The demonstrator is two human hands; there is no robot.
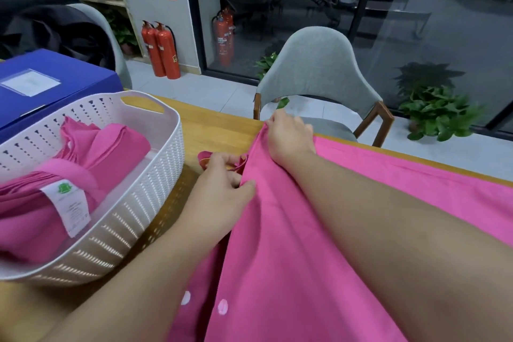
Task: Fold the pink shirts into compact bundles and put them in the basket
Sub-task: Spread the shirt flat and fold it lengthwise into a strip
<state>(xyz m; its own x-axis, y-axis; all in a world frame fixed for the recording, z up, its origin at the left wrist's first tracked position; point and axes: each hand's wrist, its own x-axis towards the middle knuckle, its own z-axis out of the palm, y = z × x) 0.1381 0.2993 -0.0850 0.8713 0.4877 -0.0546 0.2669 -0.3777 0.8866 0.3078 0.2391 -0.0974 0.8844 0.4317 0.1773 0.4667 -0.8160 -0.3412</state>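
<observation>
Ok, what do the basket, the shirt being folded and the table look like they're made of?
Basket: white moulded plastic by the look, matte, with a woven-pattern wall pierced by rows of small slots. Shirt: thin pink woven-looking fabric, soft sheen, creasing where both hands grip it, pale buttons near the bottom; the fibre can't be told. Table: wood or wood-look laminate, yellowish and smooth with faint grain.

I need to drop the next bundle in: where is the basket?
In the head view, the white basket sits on the wooden table's left side, just left of the left hand, in front of a blue box.
</observation>
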